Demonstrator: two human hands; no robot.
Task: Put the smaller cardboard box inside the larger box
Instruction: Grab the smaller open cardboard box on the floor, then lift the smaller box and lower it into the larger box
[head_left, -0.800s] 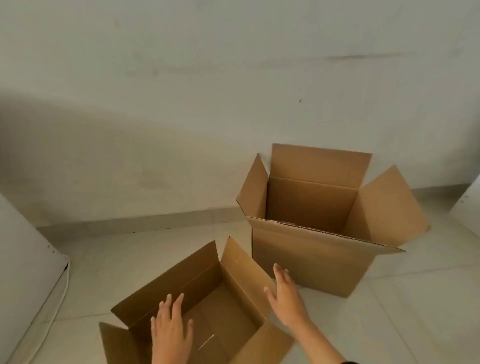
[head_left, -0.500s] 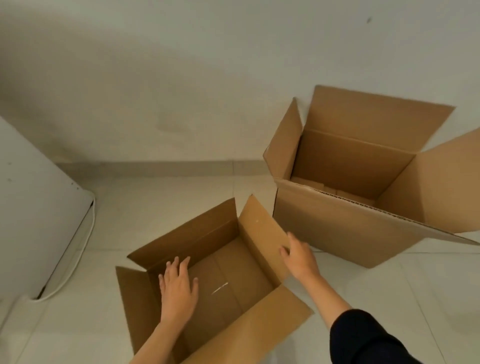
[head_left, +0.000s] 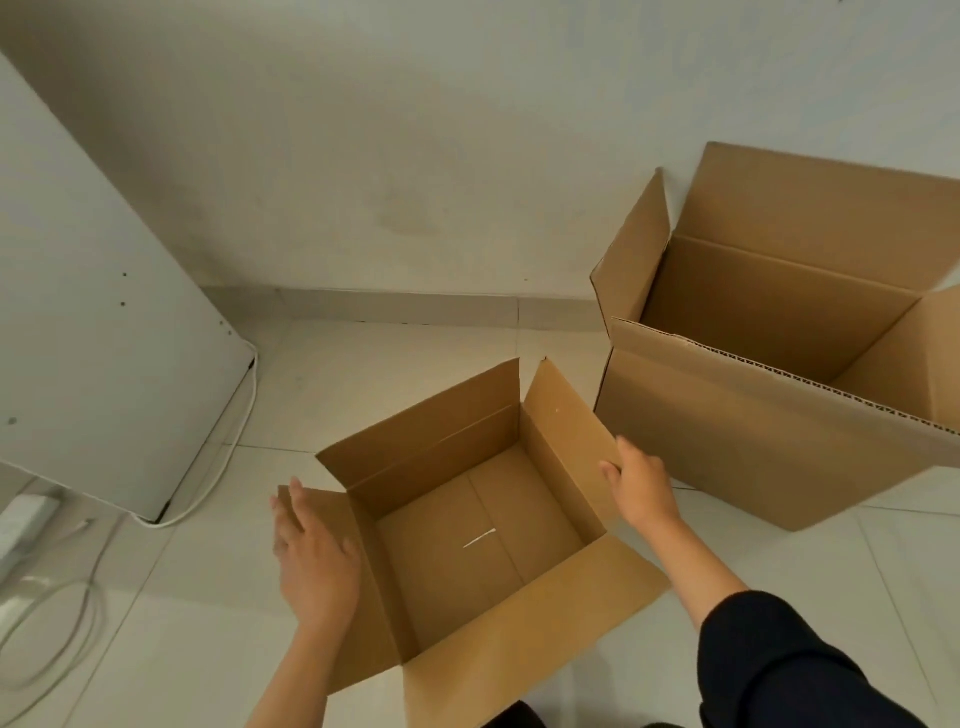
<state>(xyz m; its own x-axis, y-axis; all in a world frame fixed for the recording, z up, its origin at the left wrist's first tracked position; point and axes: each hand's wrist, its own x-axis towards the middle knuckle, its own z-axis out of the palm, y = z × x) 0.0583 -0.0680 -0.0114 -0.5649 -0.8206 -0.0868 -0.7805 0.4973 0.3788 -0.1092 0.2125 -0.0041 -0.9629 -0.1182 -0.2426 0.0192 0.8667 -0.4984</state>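
The smaller cardboard box (head_left: 483, 545) stands on the floor in front of me, its four flaps spread and its inside empty. My left hand (head_left: 311, 561) is flat and open against the outer side of its left flap. My right hand (head_left: 641, 486) curls its fingers over the edge of the right flap. The larger cardboard box (head_left: 727, 431) stands to the right against the wall, its flaps up, and its floor is hidden from here.
A white panel (head_left: 104, 332) leans at the left, with white cables (head_left: 228, 447) running along the tiled floor beside it. The wall and skirting (head_left: 395, 301) close off the back. A dark sleeve covers my right forearm.
My left hand moved out of the smaller box to the outer side of its left flap. My right hand stays on the right flap. The view has tilted down and to the left.
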